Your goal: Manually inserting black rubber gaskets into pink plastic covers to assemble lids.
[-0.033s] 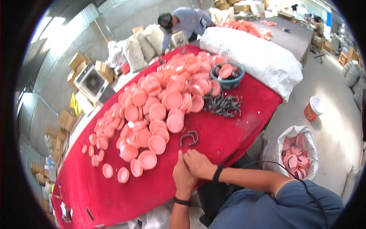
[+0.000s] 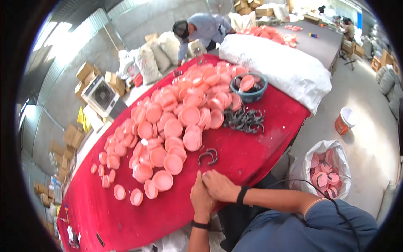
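My left hand (image 2: 201, 195) and my right hand (image 2: 220, 186) are closed and pressed together above the near edge of the red-covered table (image 2: 268, 153). Whatever they may grip is hidden by the fingers. Just beyond the fingertips lie two dark curved clip-like strips (image 2: 208, 156). A large heap of round, shallow pink caps (image 2: 189, 116) spreads over the middle of the cloth, with a few strays (image 2: 136, 196) toward the left. More dark curved strips (image 2: 244, 121) are piled right of the heap. Behind them a blue-grey bowl (image 2: 252, 95) holds dark pieces and a pink cap.
A long white sack (image 2: 275, 69) lies across the table's far right end. On the floor at right stand an open white sack (image 2: 300, 170) of pink pieces and a bucket (image 2: 344, 120). Another person (image 2: 205, 29) bends over at the far side. A black cable (image 2: 308, 181) crosses near my right arm.
The view has shifted very slightly. My hands stay together at the same place on the table, and the caps and strips lie as before.
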Demonstrator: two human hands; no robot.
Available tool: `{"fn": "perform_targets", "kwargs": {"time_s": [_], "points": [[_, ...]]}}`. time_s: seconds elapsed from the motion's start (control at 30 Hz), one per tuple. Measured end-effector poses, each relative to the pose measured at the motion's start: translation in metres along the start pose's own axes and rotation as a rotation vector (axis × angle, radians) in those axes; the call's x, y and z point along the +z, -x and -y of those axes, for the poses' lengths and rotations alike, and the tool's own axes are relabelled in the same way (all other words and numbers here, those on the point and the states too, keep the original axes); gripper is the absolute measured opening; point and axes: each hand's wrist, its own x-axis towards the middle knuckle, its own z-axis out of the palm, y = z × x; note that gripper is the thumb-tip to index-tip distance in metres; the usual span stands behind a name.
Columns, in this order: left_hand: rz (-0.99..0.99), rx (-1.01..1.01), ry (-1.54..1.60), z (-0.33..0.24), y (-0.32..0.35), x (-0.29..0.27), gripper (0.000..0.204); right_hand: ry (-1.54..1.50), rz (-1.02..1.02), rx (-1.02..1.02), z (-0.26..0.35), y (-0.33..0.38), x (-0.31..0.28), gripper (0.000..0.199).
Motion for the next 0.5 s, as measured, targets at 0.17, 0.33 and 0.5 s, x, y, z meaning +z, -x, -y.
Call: {"fn": "perform_targets", "kwargs": {"time_s": [0.17,0.33,0.5], "points": [[-0.083,0.097,-0.185,0.036,0.008,0.013,0.086,0.060,0.066,-0.295,-0.004,0.019,-0.008,0.050],[-0.029,0.146,-0.144,0.036,0.025,0.006,0.077,0.108,0.057,-0.301,-0.004,0.029,-0.004,0.045],[-0.051,0.035,-0.217,0.024,0.020,0.004,0.075,-0.137,0.303,-0.260,-0.033,0.002,-0.012,0.035]]}}
